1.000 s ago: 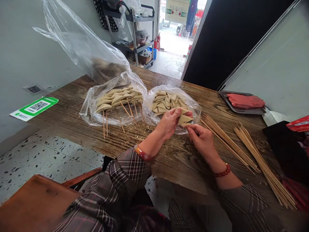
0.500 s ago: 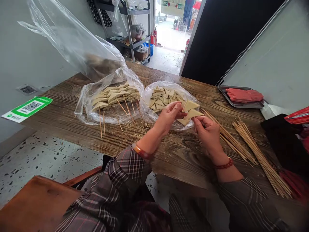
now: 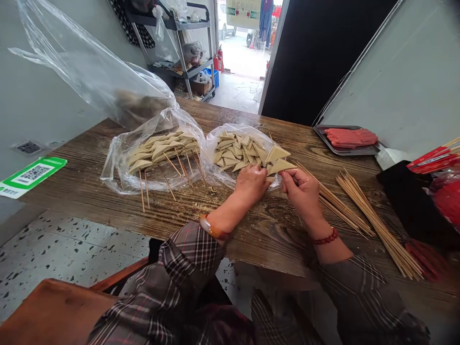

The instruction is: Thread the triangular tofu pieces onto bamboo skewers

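Observation:
My right hand [image 3: 301, 191] is closed in a pinch at the lower edge of two tan tofu triangles [image 3: 281, 166], held up one above the other; any stick through them is mostly hidden. Just left of it, my left hand [image 3: 252, 183] is curled knuckles-up at the front of a clear plastic bag [image 3: 212, 139]. Its fingertips are hidden, so what they hold does not show. Loose tofu triangles [image 3: 237, 149] are heaped in that bag. Further left, stacked tofu triangles [image 3: 161, 146] lie on a second plastic bag [image 3: 117, 179], with several wooden skewers [image 3: 172, 164] sticking out towards me.
Bundles of bare bamboo skewers [image 3: 381, 225] lie on the wooden table [image 3: 201, 225] at right. Behind them are a dark tray [image 3: 348, 150] of pinkish-red pieces [image 3: 350, 137] and a black box [image 3: 398, 201]. A green QR card [image 3: 32, 175] lies at the left edge.
My left hand has come away from the held triangles and dropped to the front of the bag, fingers turned down. My right hand still holds the triangles. The view has shifted slightly.

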Tool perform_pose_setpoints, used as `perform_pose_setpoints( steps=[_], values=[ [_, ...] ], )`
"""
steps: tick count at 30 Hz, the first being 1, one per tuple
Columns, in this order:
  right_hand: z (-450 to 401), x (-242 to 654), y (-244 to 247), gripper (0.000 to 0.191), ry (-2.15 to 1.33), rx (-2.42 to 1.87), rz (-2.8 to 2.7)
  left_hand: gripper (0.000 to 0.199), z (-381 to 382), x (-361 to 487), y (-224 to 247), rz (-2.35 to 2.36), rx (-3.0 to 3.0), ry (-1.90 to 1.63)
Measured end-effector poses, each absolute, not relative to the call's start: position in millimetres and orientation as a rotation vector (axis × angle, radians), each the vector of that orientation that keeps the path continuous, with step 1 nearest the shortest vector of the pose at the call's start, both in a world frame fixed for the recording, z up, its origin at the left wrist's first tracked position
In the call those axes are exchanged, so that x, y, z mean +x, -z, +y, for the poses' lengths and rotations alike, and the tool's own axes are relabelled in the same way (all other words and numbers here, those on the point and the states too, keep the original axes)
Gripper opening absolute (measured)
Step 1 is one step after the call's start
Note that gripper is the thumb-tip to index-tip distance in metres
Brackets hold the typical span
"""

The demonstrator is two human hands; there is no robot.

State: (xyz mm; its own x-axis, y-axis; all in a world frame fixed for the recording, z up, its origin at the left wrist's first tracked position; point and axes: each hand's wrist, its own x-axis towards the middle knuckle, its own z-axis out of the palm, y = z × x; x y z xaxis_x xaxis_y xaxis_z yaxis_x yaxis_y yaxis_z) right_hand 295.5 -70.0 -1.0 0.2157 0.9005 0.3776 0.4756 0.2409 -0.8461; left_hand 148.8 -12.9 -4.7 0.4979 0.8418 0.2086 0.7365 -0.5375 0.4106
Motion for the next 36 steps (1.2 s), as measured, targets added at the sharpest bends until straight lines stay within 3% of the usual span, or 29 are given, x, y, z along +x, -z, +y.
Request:
perform_pose_setpoints(
  steps=[7, 12, 16, 22, 28, 36],
  values=[
    [-70, 295, 5, 0.027, -0.465, -1.393, -1.436, 0.020, -11, 150, 11, 1.347, 2.325, -0.630],
    [-70, 295, 4, 0.027, -0.464, -1.384, -1.429, 0.010, -11, 146, 10, 1.310, 2.308, -0.619],
    [-70, 295, 4, 0.028, -0.484, -1.385, -1.413, 0.012, -5, 139, 6, 1.254, 2.230, -0.799],
    [-73, 292, 4, 0.027, -0.539, -1.368, -1.391, 0.024, 7, 129, 3, 1.041, 1.518, -1.207],
    [-73, 292, 5, 0.027, -0.517, -1.374, -1.452, 0.021, 9, 126, -2, 0.767, 0.814, -1.242],
    [-74, 292, 4, 0.024, -0.568, -1.373, -1.478, 0.013, 10, 122, -5, 0.800, 0.706, -1.273]
  ],
)
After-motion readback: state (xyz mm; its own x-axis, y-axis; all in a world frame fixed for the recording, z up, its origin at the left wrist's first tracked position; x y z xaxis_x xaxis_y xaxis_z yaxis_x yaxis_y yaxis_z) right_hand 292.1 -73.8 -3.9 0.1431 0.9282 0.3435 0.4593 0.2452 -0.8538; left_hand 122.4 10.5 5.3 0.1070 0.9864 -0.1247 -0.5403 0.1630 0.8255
